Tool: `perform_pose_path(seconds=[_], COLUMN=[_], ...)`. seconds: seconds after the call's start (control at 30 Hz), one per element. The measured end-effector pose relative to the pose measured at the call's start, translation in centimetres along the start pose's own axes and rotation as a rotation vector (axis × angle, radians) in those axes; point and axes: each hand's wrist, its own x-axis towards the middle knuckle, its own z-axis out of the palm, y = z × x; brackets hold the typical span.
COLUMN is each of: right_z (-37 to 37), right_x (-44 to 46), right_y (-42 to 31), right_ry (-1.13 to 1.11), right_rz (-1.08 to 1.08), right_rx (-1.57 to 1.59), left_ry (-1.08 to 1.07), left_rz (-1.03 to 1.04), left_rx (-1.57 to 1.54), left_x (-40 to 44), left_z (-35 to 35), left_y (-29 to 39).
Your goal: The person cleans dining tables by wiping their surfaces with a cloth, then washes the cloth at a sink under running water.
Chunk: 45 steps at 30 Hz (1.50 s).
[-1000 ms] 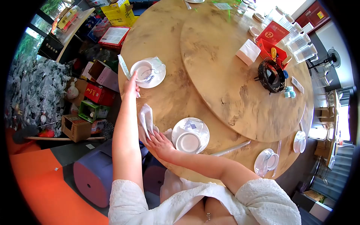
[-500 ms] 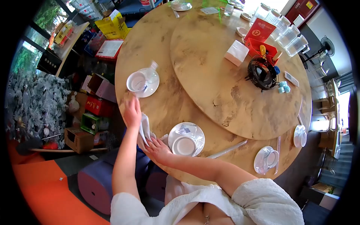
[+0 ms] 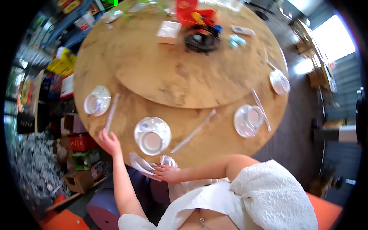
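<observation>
My left hand point(image 3: 109, 143) is at the table's left front edge, fingers apart, its fingertips at the near end of a long, clear-wrapped chopstick pack point(image 3: 112, 113). That pack lies just right of a wrapped saucer and bowl point(image 3: 92, 103). Lower down, my right hand point(image 3: 168, 173) holds a white cloth point(image 3: 141, 164) at the table edge. Part of the cloth is under my fingers, and a ruffled white bit shows behind them. Just beyond the cloth stands another wrapped plate with a bowl point(image 3: 152, 142), and a second wrapped pack point(image 3: 193, 131) lies slantwise to its right.
A raised turntable point(image 3: 184, 82) carries a white tissue box point(image 3: 168, 32), a red caddy point(image 3: 188, 17), a black stand point(image 3: 202, 40) and a remote point(image 3: 243, 30). More wrapped settings point(image 3: 245, 120) line the right side. Cardboard boxes point(image 3: 79, 180) and a frosted tree point(image 3: 36, 165) stand left.
The view has swung right. The chopstick pack now lies right of the left saucer, and my left hand is at its near end. My right hand and the cloth have moved back to the table edge.
</observation>
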Motion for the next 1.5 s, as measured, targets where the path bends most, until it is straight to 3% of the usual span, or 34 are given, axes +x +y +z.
perform_pose_path(seconds=[0.1, 0.13, 0.27, 0.33, 0.37, 0.43, 0.63, 0.7, 0.77, 0.8, 0.87, 0.97, 1.03, 1.1, 1.27, 1.37, 1.43, 1.5], right_z=[-0.2, -1.1, -1.7, -3.1, -3.4, -3.4, -2.8, -1.8, -0.6, 0.4, 2.2, -1.0, -3.9, -7.1, -18.7, -25.0, -28.4, -29.5], right_x=[-6.2, -8.3, -18.6, -24.0, -26.8, -31.8, -44.2, -48.2, -52.3, -54.6, -59.3, -64.6, -66.5, -67.4, -70.1, -71.9, -72.0, -72.0], right_y=[0.7, 0.7, 1.2, 1.4, 1.5, 1.8, 2.6, 2.8, 2.8, 3.3, 4.6, 4.6, 6.0, 8.6, 19.2, 30.1, 36.7, 43.4], right_ry=[0.005, -0.077, 0.026, 0.074, 0.095, 0.306, 0.379, 0.526, 0.813, 0.807, 1.349, 1.551, 1.523, 1.654, 1.464, 1.315, 1.204, 0.944], right_rz=[-0.117, -0.108, 0.006, 0.287, 0.306, 0.484, 0.692, 0.714, 1.197, 1.183, 1.417, 1.436, 1.43, 1.238, 1.17, 1.05, 0.98, 0.957], right_rx=[0.209, 0.176, 0.179, 0.111, 0.104, 0.004, -0.198, -0.262, 0.257, 0.236, 0.87, 1.204, 1.191, 0.938, 0.5, 0.096, 0.078, 0.001], left_ry=[0.054, 0.055, 0.02, -0.059, -0.112, -0.277, -0.429, -0.482, -0.457, -0.516, -0.562, -0.626, -0.611, -0.643, -0.676, -0.694, -0.719, -0.738], left_rz=[-0.015, 0.003, 0.098, 0.155, 0.172, 0.278, 0.462, 0.543, 0.573, 0.613, 0.664, 0.654, 0.657, 0.621, 0.529, 0.518, 0.491, 0.445], left_rx=[-0.137, -0.179, -0.374, -0.511, -0.57, -0.627, -0.85, -0.89, -0.923, -0.927, -0.942, -0.942, -0.933, -0.984, -1.085, -1.184, -1.162, -1.153], left_x=[-2.0, -2.8, -7.2, -10.7, -12.7, -15.7, -24.8, -27.0, -29.0, -29.8, -30.9, -31.3, -31.1, -31.0, -30.3, -29.3, -28.1, -26.7], left_z=[-2.7, -3.5, -6.3, -6.2, -6.2, -7.5, -10.0, -10.5, -10.1, -9.8, -8.9, -7.8, -7.1, -6.0, -2.5, 0.6, 2.8, 5.4], left_y=[4.5, 6.3, 14.9, 19.5, 22.1, 28.8, 45.3, 49.6, 53.0, 54.5, 57.1, 60.2, 62.6, 65.5, 74.8, 81.3, 85.5, 89.5])
